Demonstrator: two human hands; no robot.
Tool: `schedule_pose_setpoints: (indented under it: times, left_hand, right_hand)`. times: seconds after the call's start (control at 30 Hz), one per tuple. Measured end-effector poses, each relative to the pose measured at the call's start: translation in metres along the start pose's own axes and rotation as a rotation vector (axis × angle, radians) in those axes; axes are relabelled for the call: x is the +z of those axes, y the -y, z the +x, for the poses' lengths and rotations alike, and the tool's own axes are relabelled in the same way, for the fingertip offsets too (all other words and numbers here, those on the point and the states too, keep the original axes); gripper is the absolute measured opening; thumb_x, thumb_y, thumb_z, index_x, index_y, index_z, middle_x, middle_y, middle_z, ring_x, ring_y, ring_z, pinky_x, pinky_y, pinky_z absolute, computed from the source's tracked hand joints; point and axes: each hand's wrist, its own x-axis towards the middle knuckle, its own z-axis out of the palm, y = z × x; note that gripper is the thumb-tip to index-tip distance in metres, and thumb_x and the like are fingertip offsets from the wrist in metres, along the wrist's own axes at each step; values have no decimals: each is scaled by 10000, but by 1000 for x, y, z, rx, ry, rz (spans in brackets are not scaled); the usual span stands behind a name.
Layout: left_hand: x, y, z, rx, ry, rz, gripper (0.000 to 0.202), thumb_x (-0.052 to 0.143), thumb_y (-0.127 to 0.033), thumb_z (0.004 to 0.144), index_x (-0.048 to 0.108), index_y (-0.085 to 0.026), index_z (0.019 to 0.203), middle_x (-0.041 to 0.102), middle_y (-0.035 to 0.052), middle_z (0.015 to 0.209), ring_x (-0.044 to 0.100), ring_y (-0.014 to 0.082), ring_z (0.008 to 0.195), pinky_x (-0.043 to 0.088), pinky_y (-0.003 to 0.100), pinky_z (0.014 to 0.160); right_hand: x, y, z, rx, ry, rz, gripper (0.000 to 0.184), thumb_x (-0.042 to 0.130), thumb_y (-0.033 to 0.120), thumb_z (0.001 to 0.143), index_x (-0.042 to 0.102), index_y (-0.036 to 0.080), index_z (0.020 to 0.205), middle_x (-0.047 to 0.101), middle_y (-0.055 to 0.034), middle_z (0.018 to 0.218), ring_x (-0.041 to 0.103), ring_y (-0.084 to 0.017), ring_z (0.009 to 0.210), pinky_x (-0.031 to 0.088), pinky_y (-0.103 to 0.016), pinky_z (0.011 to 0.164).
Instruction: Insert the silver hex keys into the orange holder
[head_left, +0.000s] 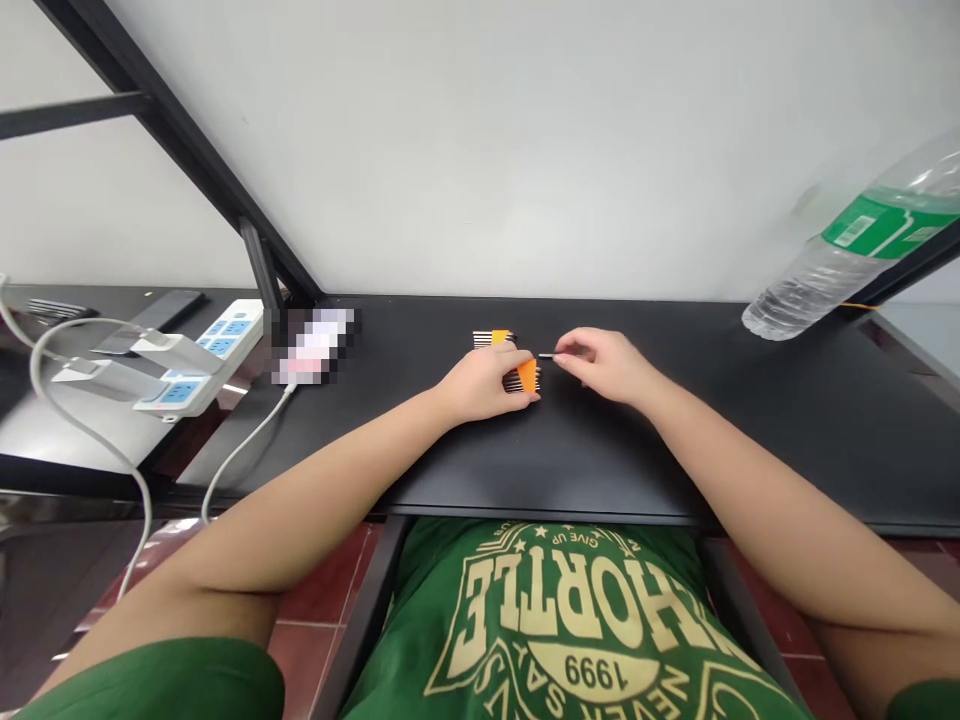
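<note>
On the black tabletop, my left hand curls over a bundle of thin sticks, dark with light stripes, wrapped in an orange band. Stick ends show at both sides of the hand; the middle is hidden under the fingers. Just to the right, my right hand pinches a single short thin stick between thumb and fingertips. Its visible end is dark with a pale tip and points left at the bundle. The exact kind of stick is too small to make out.
A white power strip with plugged-in chargers and white cables lies at the left. Near it is a blurred-out phone-like object. A clear water bottle with a green label stands at the right. The black desk meets a pale wall.
</note>
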Motion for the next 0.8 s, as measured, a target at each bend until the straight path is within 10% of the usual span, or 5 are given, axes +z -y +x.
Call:
schedule_pose_setpoints:
  times: [0.13,0.43,0.8]
  left_hand:
    - [0,-3,0,72,-19,-25,267,728,-438,880,671,-211,1008,657,37,937,623,197,894,451,291,749]
    - [-5,5,2,19,36,75,382,727,-477,873,677,-210,1142,687,43,979,642,203,870,461,305,747]
    - [-15,14,3,-103,61,173,277,699,-486,873,671,-215,924,702,48,996,658,226,915,457,319,718]
  right_hand:
    - [21,11,-4,-89,158,335,151,624,377,949,587,240,999,690,12,787,668,-161,671,525,-285,621]
    - [15,-3,2,-66,83,398,89,652,268,897,608,218,956,683,9,838,648,-132,624,508,-282,640]
    - [-3,-5,4,25,-37,-387,70,582,285,917,624,232,898,679,-15,828,592,-181,733,376,-304,632]
